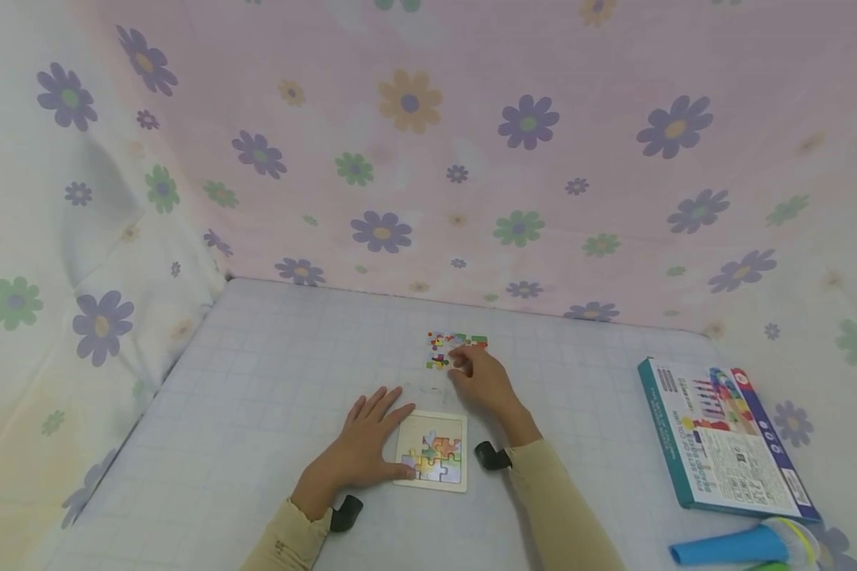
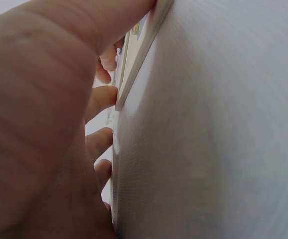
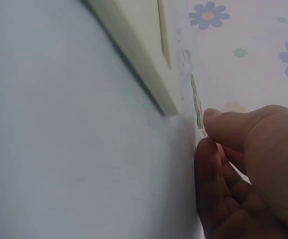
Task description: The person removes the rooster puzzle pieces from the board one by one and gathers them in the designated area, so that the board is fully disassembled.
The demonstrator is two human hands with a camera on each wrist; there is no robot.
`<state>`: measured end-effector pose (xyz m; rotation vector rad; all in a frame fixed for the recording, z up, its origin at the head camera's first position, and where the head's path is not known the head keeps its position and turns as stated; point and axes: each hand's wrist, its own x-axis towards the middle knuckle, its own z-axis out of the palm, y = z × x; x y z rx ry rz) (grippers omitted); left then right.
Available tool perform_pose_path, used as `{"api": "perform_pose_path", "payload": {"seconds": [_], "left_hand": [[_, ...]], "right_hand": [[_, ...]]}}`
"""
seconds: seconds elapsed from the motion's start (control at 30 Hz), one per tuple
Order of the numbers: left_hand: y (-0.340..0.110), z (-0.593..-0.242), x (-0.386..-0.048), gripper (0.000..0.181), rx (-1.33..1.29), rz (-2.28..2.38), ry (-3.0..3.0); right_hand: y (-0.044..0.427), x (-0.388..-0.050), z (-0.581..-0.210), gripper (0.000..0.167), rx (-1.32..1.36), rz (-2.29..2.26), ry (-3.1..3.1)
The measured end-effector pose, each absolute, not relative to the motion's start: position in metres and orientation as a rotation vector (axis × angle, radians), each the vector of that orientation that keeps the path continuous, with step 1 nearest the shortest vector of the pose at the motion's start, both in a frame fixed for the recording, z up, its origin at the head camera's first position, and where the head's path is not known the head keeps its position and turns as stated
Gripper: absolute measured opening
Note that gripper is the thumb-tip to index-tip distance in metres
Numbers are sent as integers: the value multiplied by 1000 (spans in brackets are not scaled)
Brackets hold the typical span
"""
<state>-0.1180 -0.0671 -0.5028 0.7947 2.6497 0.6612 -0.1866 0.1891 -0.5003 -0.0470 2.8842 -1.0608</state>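
Note:
A square wooden puzzle tray [image 1: 411, 428] lies on the table, with joined puzzle pieces [image 1: 439, 468] along its lower part and right side. My left hand [image 1: 360, 448] is spread at its left side, the thumb over the lower left edge and the index fingertip by the top left corner. Beyond the tray lies a group of loose colourful pieces [image 1: 437, 341]. Over their right part, my right hand [image 1: 487, 387] has its thumb and bent fingers close together. In the right wrist view, thin piece edges [image 3: 197, 102] reach toward the fingertips; whether a piece is pinched is unclear.
A flat boxed set [image 1: 732, 444] with a teal side lies at the right of the table. Nearer the front right are a blue object with a pale, yellow-edged head [image 1: 739, 546] and part of a green item. Flower-patterned cloth [image 1: 457, 182] stands behind and at both sides.

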Motion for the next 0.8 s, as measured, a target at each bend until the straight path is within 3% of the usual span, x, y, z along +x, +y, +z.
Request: {"api": "perform_pose_path", "payload": {"seconds": [0.2, 0.5, 0.8], "left_hand": [[-67, -504, -118, 98, 792, 650, 2663], [-66, -504, -117, 100, 805, 669, 2645], [-68, -500, -116, 99, 808, 685, 2648]], "right_hand": [[190, -166, -495, 35, -22, -1117, 2853], [178, -109, -486, 34, -303, -1103, 2810], [167, -79, -483, 51, -421, -1025, 2747]]}}
